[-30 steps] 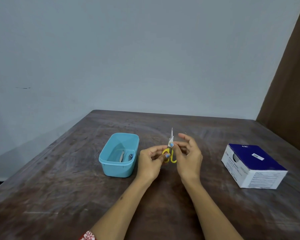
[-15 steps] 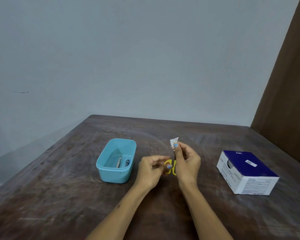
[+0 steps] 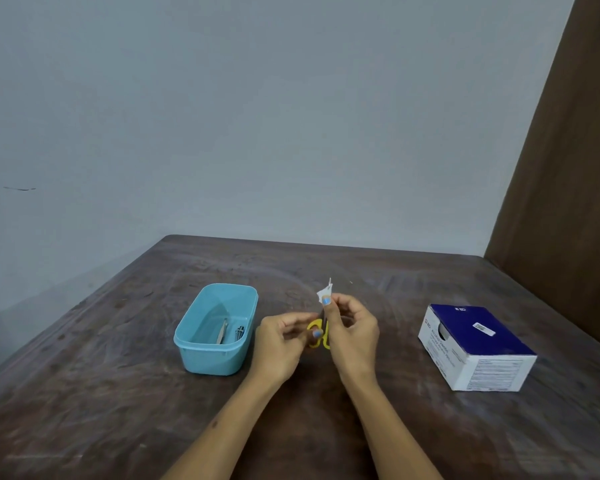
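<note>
Yellow scissors [image 3: 322, 341] near white packet [image 3: 325, 292]

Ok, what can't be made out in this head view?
Head view throughout.
yellow scissors: blades mostly hidden behind the right hand; only the handles show at the left hand.
white packet: too small to identify.
metal tools in the blue tub: too small to name.
box: print blurred, unreadable.
forearms: cut off by the bottom edge.
</note>
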Tool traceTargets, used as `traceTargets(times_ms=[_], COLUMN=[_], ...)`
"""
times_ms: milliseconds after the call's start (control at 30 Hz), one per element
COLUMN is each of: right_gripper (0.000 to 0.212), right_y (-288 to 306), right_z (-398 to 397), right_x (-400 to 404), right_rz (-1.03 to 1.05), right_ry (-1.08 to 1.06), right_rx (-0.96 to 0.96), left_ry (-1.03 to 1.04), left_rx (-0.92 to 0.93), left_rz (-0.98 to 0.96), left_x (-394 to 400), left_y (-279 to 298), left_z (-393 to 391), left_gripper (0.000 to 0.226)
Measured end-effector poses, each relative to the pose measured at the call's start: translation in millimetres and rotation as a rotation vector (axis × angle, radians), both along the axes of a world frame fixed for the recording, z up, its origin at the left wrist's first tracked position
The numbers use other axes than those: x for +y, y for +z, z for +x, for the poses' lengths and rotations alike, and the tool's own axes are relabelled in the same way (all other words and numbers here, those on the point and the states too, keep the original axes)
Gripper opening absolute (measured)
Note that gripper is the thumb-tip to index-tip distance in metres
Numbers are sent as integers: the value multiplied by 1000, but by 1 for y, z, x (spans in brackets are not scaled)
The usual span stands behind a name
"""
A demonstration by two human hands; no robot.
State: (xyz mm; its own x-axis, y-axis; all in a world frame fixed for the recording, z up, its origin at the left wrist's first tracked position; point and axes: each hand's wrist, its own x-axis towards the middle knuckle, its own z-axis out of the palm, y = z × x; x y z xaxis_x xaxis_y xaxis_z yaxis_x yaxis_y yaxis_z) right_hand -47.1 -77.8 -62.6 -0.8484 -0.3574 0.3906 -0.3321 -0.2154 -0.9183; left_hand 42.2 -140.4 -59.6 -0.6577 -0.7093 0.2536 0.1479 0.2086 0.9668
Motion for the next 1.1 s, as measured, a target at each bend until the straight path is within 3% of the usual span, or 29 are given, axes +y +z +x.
traceTargets(times_ms=[133, 267, 500, 667, 933, 1100], right_gripper=[6, 7, 11, 4, 3, 11], right_y=[-1, 0, -1, 2, 1, 4], right_z=[3, -3, -1, -6, 2, 0], right_x=[-1, 0, -2, 2, 3, 6], right_rz=[17, -86, -34, -73, 24, 2], right_ry=[55, -74, 2, -106, 31, -15], right_rx=[26, -17, 11, 17, 77, 97], left_ry=[-3, -129, 27, -74, 76, 21], left_rx=[15, -109, 8, -94, 19, 12], left_rz=[51, 56, -1, -55, -40, -49], left_x=[-3, 1, -3, -3, -7, -5], left_y=[3, 2, -2, -4, -4, -5], left_z=[2, 2, 0, 0, 1, 0], left_gripper=[25, 25, 25, 22, 24, 26])
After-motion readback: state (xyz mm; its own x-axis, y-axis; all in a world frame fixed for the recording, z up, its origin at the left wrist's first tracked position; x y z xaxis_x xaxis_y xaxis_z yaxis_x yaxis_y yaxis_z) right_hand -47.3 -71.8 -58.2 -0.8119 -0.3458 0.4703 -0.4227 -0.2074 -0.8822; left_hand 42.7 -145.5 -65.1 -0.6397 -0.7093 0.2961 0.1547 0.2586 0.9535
